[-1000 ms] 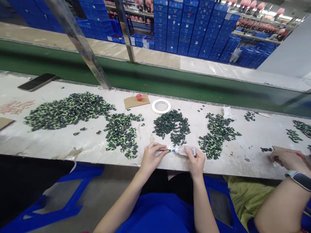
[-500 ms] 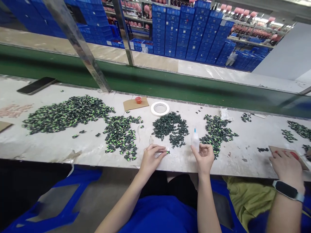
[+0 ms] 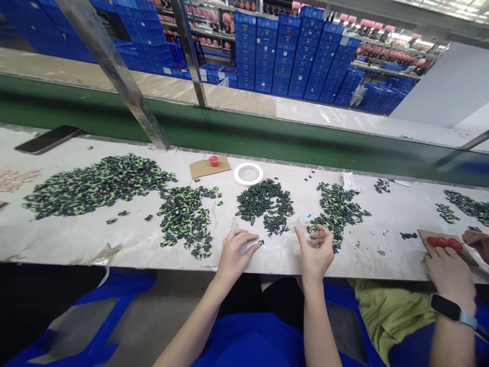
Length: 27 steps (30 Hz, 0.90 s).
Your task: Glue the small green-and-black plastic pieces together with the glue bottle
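Note:
My left hand (image 3: 237,254) is closed in a pinch on a small black-and-green piece (image 3: 261,242), just above the worktable (image 3: 248,262). My right hand (image 3: 316,251) has thumb and fingers apart, with nothing visible between them. Just beyond its fingertips is a small translucent bottle with a blue tip (image 3: 309,216), now tilted over and partly blurred. Beside my right hand spreads a pile of black-and-green pieces (image 3: 338,206). Between and beyond both hands is a heap of small dark rod-like pieces (image 3: 263,199). Another black-and-green pile (image 3: 185,219) sits left of my left hand.
A white tape roll (image 3: 248,175) and a red cup (image 3: 214,161) on cardboard stand at the back. A larger pile (image 3: 103,183) and a phone (image 3: 49,139) lie left. At right, a co-worker's watch-wearing hand (image 3: 449,267) touches cardboard with red items. A green belt (image 3: 244,130) runs behind.
My right hand has let go of the bottle, which has gone from upright to tilted. My left hand keeps its pinch. The co-worker's other hand has come into view at right.

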Tool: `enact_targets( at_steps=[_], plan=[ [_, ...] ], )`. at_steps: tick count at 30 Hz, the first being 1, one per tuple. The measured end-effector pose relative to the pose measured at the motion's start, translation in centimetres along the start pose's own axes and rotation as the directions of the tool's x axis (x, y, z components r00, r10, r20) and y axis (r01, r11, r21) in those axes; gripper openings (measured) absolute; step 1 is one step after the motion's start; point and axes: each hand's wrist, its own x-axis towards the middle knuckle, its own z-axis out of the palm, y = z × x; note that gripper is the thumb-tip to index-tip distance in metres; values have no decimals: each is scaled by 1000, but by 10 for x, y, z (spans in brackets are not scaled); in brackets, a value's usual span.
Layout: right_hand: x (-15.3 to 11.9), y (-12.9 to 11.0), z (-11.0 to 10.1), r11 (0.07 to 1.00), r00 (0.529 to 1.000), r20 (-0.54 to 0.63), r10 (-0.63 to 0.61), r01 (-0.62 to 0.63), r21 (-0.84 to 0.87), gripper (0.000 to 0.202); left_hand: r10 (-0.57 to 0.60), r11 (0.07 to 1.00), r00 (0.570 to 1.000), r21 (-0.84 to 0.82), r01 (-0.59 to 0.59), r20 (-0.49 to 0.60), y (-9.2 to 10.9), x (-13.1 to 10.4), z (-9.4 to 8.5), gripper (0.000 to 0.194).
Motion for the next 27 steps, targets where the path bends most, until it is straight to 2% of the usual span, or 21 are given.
enact_targets(
  at_steps=[2, 4, 8, 16, 23, 27],
  plan=[
    [-12, -5, 3, 994, 995, 38, -95, 97, -50, 35, 20, 1000, 1000, 10, -20, 3, -1, 0, 0, 12],
    [-20, -7, 10, 982, 984, 108, -145, 157, -110, 38, 36, 999, 999, 24, -36, 8, -1, -1, 1, 11],
    [-26, -5, 24, 957, 974, 173, -148, 185, -222, 40, 42, 997, 999, 60, -42, 7, 0, -2, 2, 10],
    [-27, -2, 27, 946, 958, 280, -59, 143, -292, 31, 27, 992, 999, 126, -31, 38, 4, -3, 1, 9],
    [-25, -6, 23, 940, 928, 373, 19, 111, -323, 21, -46, 997, 998, 67, 43, 47, 7, -2, 2, 11],
    [-25, -12, 11, 980, 904, 426, 49, 39, -196, 21, -91, 995, 996, -38, 92, 19, 8, -3, 0, 9]
  ],
)
